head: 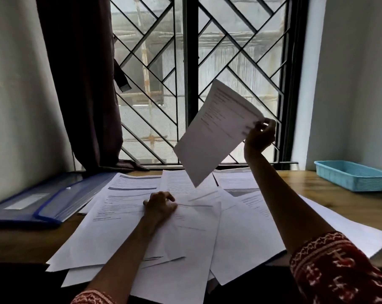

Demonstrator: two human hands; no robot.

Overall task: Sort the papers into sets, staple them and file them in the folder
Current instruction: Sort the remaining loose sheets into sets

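White printed papers (124, 218) lie spread and overlapping across wooden desk (330, 187). Head view: right hand (259, 136) raised over the desk, fingers pinching the corner of one sheet (214, 130), held up tilted in front of window grille (155, 69). Left hand (160, 205) down on the pile, fingers curled, fingertips pressing the top pages; actual grip unclear. Blue folder (38, 205) lies at desk's left edge, papers partly overlapping it. Light blue tray (353, 175) far right, apart from papers. Dark curtain (82, 84) left of window.
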